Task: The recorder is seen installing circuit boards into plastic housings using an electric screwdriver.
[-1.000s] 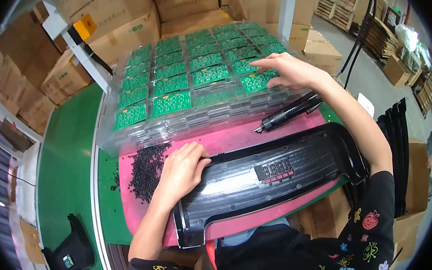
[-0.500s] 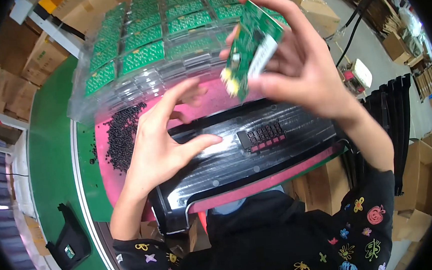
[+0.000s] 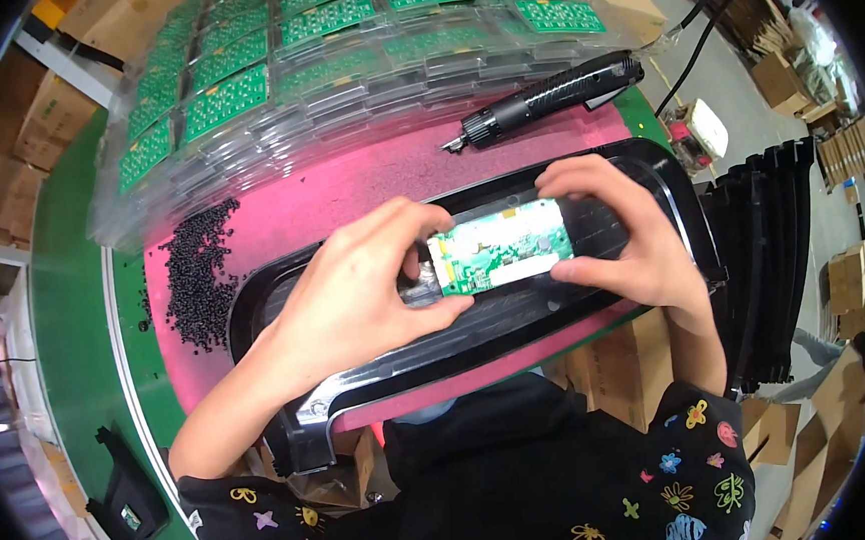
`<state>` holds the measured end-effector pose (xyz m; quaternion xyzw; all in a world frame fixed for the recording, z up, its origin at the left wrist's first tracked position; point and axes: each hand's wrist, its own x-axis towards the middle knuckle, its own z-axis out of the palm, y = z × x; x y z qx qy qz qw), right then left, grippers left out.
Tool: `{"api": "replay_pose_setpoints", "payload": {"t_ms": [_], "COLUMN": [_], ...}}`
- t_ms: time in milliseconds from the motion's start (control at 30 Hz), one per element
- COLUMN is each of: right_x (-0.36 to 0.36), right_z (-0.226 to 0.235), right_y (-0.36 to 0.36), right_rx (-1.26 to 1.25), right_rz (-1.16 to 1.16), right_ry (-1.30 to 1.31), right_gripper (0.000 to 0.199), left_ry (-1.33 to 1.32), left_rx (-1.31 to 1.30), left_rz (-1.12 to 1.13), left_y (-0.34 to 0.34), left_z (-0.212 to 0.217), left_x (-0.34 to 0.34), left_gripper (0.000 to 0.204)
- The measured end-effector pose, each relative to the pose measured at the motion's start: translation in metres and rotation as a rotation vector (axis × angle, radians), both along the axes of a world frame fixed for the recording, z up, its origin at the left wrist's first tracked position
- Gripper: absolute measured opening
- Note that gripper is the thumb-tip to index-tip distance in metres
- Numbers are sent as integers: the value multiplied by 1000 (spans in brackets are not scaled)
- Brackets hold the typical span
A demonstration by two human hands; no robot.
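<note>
Both my hands hold a green circuit board (image 3: 501,250) level over the middle of a long black plastic housing (image 3: 516,319). My left hand (image 3: 353,286) pinches the board's left end between thumb and fingers, beside its pale connectors. At the other end, my right hand (image 3: 636,236) grips the corners, thumb on the near edge and fingers on the far one. A white label strip runs along the board's near side. Whether the board touches the housing beneath, I cannot tell; it hides the housing's cut-out windows.
Behind the housing, a black electric screwdriver (image 3: 551,99) lies on the pink mat (image 3: 317,193). A heap of small black screws (image 3: 198,281) sits at left. Clear trays (image 3: 340,101) of green boards stand stacked at the back. More black housings (image 3: 768,257) stand at right.
My right hand has brought the board down and left, turning it from tilted to flat over the housing. My left hand has moved right and taken its left end. The screwdriver has come into view.
</note>
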<state>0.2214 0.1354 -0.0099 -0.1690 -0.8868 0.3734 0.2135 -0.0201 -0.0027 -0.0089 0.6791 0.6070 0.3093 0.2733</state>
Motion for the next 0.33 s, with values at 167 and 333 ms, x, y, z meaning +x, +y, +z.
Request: {"api": "replay_pose_setpoints", "payload": {"t_ms": [167, 333], "right_x": [3, 4], "right_z": [-23, -26], "right_y": [1, 0], "right_rx": [65, 109], "right_rz": [0, -23], "right_ry": [-159, -192], "right_gripper": [54, 55], "left_ry": [182, 243], "left_rx": [-20, -52], "left_rz": [-43, -45], "left_y": [1, 2], "left_z": [-17, -22], "left_x": [7, 10], "left_gripper": [48, 50]}}
